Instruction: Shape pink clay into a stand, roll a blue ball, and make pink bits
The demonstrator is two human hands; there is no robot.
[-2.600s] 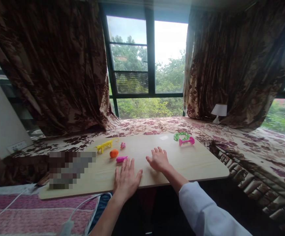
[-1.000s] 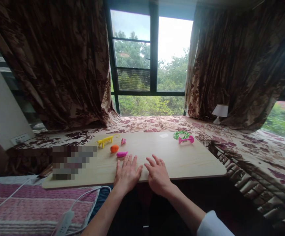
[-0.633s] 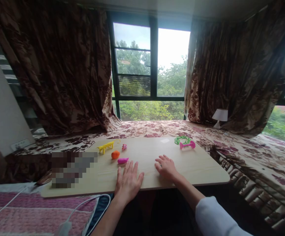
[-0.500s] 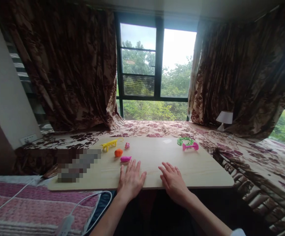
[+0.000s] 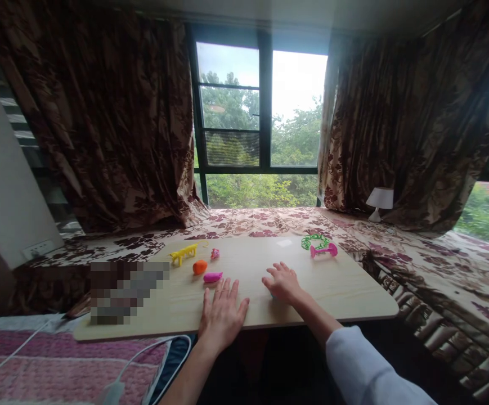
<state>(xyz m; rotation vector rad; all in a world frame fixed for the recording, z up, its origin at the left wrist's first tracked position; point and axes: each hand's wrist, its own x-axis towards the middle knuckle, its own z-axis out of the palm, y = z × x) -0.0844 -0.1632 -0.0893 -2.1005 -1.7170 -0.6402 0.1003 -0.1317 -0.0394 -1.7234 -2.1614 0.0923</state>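
My left hand [image 5: 223, 309] lies flat on the pale wooden tabletop [image 5: 332, 304], fingers spread, its fingertips just short of a magenta eggplant-shaped toy [image 5: 212, 278]. To the right, my right hand [image 5: 283, 281] is over the board with its fingers stretched out and apart; nothing shows in its grasp, though its palm side is hidden. Beyond the eggplant-shaped toy sit an orange round toy [image 5: 200, 267], a small pink figure [image 5: 215, 253] and a yellow four-legged animal toy [image 5: 184, 253]. At the far right a pink dumbbell-shaped toy [image 5: 324, 251] rests by a green openwork ring [image 5: 314, 242].
A blurred-out patch [image 5: 128, 292] covers the board's left part. Behind stretches a floral-covered ledge [image 5: 261, 219] with a small white lamp [image 5: 380, 202]. At lower left, a power strip [image 5: 113, 392] and white cable lie on a pink quilt [image 5: 58, 365].
My right hand has moved forward and slightly left, bringing its white sleeve into view. My left hand stays resting on the board. The view has shifted a little to the right.
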